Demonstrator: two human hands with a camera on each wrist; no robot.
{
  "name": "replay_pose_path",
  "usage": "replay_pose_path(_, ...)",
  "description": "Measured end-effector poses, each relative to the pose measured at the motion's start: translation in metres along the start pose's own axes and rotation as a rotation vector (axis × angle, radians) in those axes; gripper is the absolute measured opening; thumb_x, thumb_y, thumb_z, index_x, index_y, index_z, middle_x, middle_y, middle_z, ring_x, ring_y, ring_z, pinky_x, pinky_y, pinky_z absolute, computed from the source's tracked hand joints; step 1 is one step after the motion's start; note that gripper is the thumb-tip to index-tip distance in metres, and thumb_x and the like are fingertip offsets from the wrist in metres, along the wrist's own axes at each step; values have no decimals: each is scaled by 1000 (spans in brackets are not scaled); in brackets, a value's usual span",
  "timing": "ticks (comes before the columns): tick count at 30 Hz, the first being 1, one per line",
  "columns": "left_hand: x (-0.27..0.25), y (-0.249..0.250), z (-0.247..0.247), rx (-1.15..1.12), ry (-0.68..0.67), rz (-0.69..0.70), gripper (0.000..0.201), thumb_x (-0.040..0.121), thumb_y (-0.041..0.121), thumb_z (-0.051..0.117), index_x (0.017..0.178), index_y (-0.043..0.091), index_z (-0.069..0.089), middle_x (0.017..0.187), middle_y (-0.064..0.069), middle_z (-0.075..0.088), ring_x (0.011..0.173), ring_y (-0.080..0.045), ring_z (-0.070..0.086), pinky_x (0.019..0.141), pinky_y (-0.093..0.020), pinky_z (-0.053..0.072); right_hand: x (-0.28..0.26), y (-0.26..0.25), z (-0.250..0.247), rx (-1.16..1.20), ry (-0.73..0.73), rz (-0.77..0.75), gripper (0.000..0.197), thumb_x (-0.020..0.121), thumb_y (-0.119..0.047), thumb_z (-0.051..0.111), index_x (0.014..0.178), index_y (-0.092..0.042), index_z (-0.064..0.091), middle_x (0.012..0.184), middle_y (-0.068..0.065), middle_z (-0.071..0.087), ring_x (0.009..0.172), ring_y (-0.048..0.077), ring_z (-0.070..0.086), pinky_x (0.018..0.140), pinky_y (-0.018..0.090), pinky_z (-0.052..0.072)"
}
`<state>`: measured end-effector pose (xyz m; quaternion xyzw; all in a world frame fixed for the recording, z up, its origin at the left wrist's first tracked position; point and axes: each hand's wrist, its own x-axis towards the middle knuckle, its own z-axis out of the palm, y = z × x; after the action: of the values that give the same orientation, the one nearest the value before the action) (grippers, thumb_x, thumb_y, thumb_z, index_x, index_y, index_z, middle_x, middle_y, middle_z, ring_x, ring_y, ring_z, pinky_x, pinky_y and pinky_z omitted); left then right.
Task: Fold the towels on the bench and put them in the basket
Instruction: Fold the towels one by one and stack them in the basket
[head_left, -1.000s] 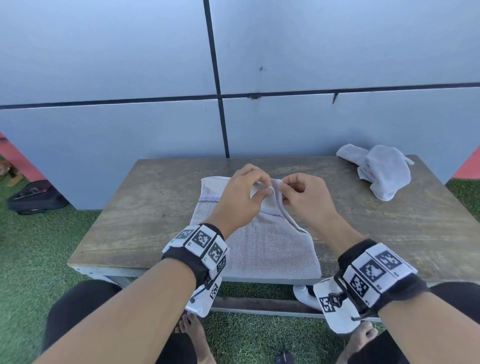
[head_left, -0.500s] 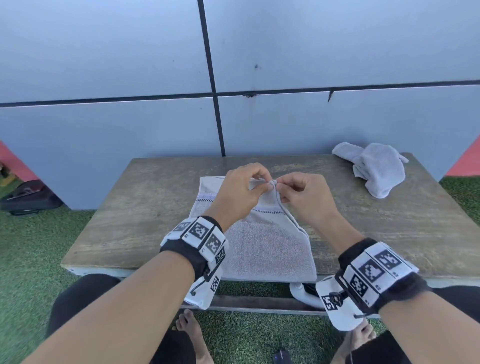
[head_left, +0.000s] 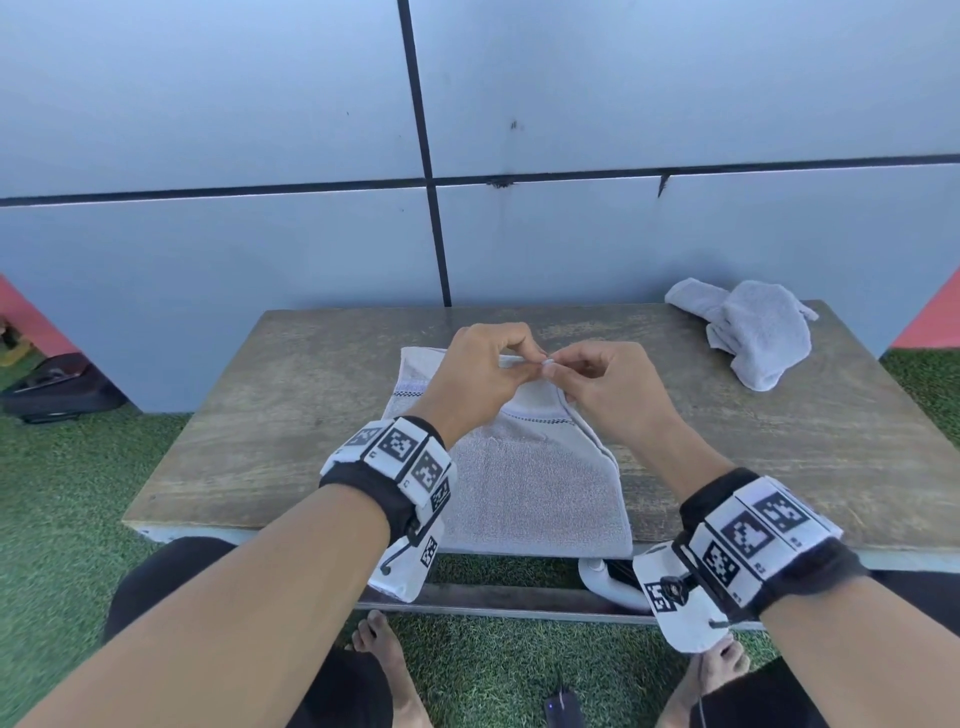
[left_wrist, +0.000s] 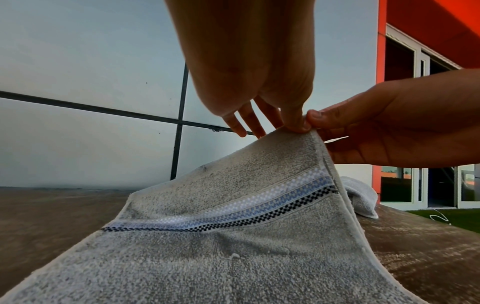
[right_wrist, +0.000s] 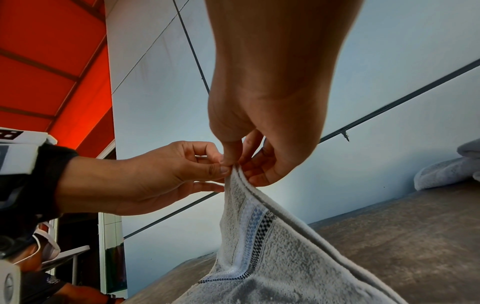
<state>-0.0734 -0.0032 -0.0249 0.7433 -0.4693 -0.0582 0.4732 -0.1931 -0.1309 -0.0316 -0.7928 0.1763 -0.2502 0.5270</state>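
Note:
A pale grey towel (head_left: 535, 493) with a blue and black checked band (left_wrist: 233, 216) lies folded on the wooden bench (head_left: 260, 415), its near edge at the bench front. My left hand (head_left: 522, 364) and right hand (head_left: 558, 370) meet above its far right corner. Both pinch that corner between thumb and fingers and hold it raised off the bench. The wrist views show the pinch close up, with the left hand (left_wrist: 296, 125) and right hand (right_wrist: 232, 162) on the doubled towel edge (right_wrist: 246, 185). A second towel (head_left: 753, 332) lies crumpled at the far right corner. No basket is in view.
A grey panelled wall stands right behind the bench. A black bag (head_left: 57, 384) lies on the artificial grass at the left. A white sandal (head_left: 608, 577) and my bare feet are under the bench front. Bare wood shows on both sides of the towel.
Both hands have kept their pinch on the towel corner and drawn closer together, so their fingertips now touch. The crumpled towel has not moved.

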Motion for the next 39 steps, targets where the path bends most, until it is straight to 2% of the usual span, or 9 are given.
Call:
replay_pose_path(4, 0, 2, -1, 0, -2, 9, 9, 82, 14, 81, 79, 8, 75, 83, 2, 76, 83, -11, 71, 87, -32, 54, -1, -1, 1, 13, -1, 17, 19, 89, -16, 74, 75, -29, 74, 60, -15, 68, 53, -2, 53, 58, 18, 42)
replay_pose_path(15, -2, 3, -1, -49, -7, 18, 8, 82, 10, 80, 77, 6, 75, 80, -3, 75, 82, -17, 71, 85, -26, 55, -3, -1, 4, 47, -3, 43, 9, 89, -15, 74, 81, -20, 76, 65, -7, 68, 53, -2, 50, 54, 12, 40)
replay_pose_path(20, -4, -3, 3, -55, -37, -9, 11, 85, 17, 78, 79, 9, 72, 82, -1, 75, 84, -17, 71, 85, -39, 55, -4, 5, 5, 39, -6, 53, 14, 88, -17, 75, 78, -26, 74, 69, -6, 70, 57, 2, 52, 57, 16, 41)
replay_pose_path(25, -5, 2, 1, -30, -42, -7, 18, 83, 19, 80, 80, 11, 64, 79, -2, 71, 79, -16, 67, 79, -31, 52, -2, 5, 6, -52, 38, 0, 20, 91, -13, 70, 77, -26, 72, 61, -16, 64, 53, -3, 51, 55, 9, 38)
replay_pose_path(29, -5, 0, -6, 0, -81, -38, 22, 77, 19, 84, 72, 13, 64, 69, 2, 65, 66, -10, 59, 73, -29, 50, 1, -1, 0, -110, 58, -48, 11, 93, -13, 66, 86, -16, 74, 73, -9, 67, 60, -3, 53, 61, 11, 39)
replay_pose_path(32, -5, -1, -14, 63, -120, -60, 31, 78, 23, 84, 59, 25, 60, 59, 9, 58, 57, -1, 46, 61, -19, 37, 3, -8, -8, -112, 80, -79, 10, 93, -12, 65, 87, -14, 73, 75, -5, 67, 61, -3, 53, 62, 11, 41)
replay_pose_path(36, -6, -15, -33, 167, -172, -140, 43, 81, 33, 81, 57, 10, 54, 73, -23, 61, 56, -14, 39, 58, -28, 33, 10, -19, -25, -112, 132, -89, 11, 95, -15, 64, 87, -16, 71, 73, -9, 65, 62, -3, 53, 64, 10, 42)
replay_pose_path(37, -6, -18, -39, 205, -184, -153, 45, 82, 34, 80, 56, 10, 52, 74, -23, 61, 56, -19, 40, 58, -30, 35, 13, -22, -30, -117, 147, -87, 10, 95, -16, 64, 88, -17, 71, 73, -12, 64, 61, -5, 53, 64, 8, 42)
replay_pose_path(39, -7, -22, -54, 282, -202, -182, 32, 83, 34, 80, 61, 15, 65, 75, -12, 68, 63, -29, 53, 63, -35, 46, 19, -27, -40, -136, 183, -85, 9, 96, -15, 63, 91, -17, 69, 75, -13, 64, 61, -9, 54, 65, 5, 41)
